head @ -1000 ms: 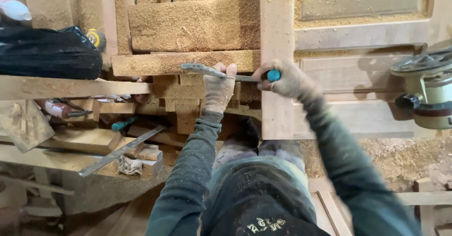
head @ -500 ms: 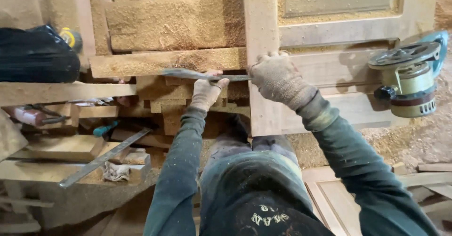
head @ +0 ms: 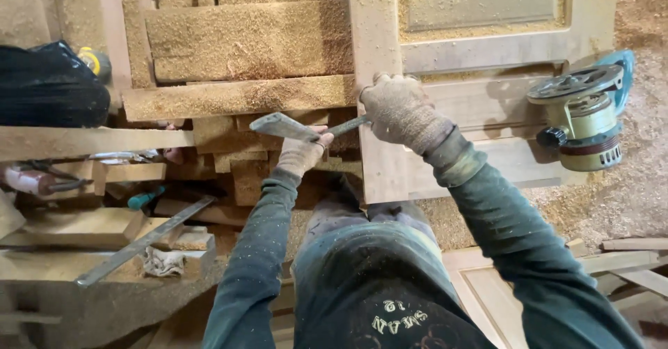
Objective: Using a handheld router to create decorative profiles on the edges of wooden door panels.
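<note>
- Two gloved hands of ours grip one tool in the head view, a flat metal file [head: 296,127] held level across the edge of a wooden door frame [head: 376,57].
- Our right hand [head: 400,109] wraps the handle end, fingers curled tight around it so the handle itself is hidden.
- Our left hand [head: 304,153] sits under the broad free end of the file, its fingers pressed up against the blade and lightly closed on it.
- We see the file lying just below a sawdust-covered plank [head: 240,98] and touching the left edge of the door frame's upright.
- To the right, an electric router [head: 581,116] with a green-and-tan body rests on the door frame, well apart from our hands.
- Sawdust covers the panels and the floor around the work.
- On the left, we see a black bag [head: 49,88] on a low surface [head: 83,140] of planks.
- Lower left, a long metal ruler [head: 146,241] lies slanted over wood offcuts, with a crumpled rag [head: 163,262] beside it and a teal-handled tool [head: 145,199] just above.
</note>
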